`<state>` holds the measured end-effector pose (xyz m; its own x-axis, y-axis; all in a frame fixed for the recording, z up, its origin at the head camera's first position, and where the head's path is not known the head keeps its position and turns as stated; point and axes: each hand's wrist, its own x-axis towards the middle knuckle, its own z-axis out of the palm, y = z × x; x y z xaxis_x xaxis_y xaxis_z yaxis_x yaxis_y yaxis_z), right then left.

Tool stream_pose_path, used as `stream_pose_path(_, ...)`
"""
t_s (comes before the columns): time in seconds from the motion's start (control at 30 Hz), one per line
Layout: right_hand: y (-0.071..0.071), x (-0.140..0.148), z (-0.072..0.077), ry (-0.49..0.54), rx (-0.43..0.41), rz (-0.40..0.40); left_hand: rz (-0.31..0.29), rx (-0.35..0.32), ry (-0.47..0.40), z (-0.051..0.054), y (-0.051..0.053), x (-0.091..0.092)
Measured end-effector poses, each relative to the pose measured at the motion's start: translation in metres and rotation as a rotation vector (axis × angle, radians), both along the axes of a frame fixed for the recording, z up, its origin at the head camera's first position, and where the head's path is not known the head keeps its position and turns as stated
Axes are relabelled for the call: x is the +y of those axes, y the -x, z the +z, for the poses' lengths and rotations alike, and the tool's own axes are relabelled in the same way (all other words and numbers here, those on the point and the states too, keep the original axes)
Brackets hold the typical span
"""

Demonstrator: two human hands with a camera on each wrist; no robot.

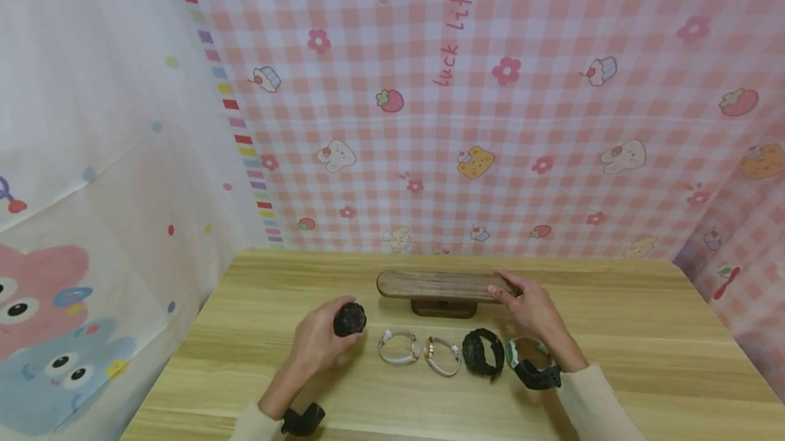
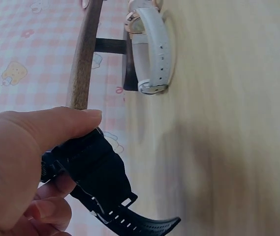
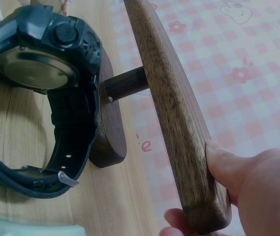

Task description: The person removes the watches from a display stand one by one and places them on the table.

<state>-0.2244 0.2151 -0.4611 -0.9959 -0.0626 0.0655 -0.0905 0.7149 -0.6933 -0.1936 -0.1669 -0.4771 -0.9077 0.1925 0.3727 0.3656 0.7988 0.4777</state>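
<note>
My left hand pinches a black watch left of the wooden watch stand; in the left wrist view the watch's strap hangs with its end loose. At the stand's right end, my right hand grips the bar, thumb on one face and fingers at the other. Before the stand are a white-strapped watch, a rose-gold watch with a pale strap, a bulky black watch and a pale green watch, which my right wrist's gear partly hides.
All of it stands on a wood-grain table. A pink checked cloth hangs behind the table, and a white printed cloth hangs on the left. Black wrist cameras sit on both wrists.
</note>
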Motion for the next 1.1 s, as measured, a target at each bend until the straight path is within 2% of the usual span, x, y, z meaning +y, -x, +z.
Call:
stream_pose_path(0.3, 0.001, 0.002, 0.000, -0.002, 0.006, 0.001, -0.009, -0.031, 0.078, -0.008, -0.005, 0.003)
stream_pose_path(0.7, 0.001, 0.002, 0.001, -0.004, 0.013, 0.000, -0.056, -0.086, 0.091, -0.014, -0.007, 0.009)
stream_pose_path(0.93, 0.000, 0.001, -0.001, -0.009, 0.014, -0.001, -0.055, -0.121, 0.089, -0.016, -0.008, 0.010)
stream_pose_path(1.1, 0.001, 0.000, -0.002, -0.005, 0.019, -0.002, -0.057, -0.117, 0.107, -0.017, -0.007, 0.011)
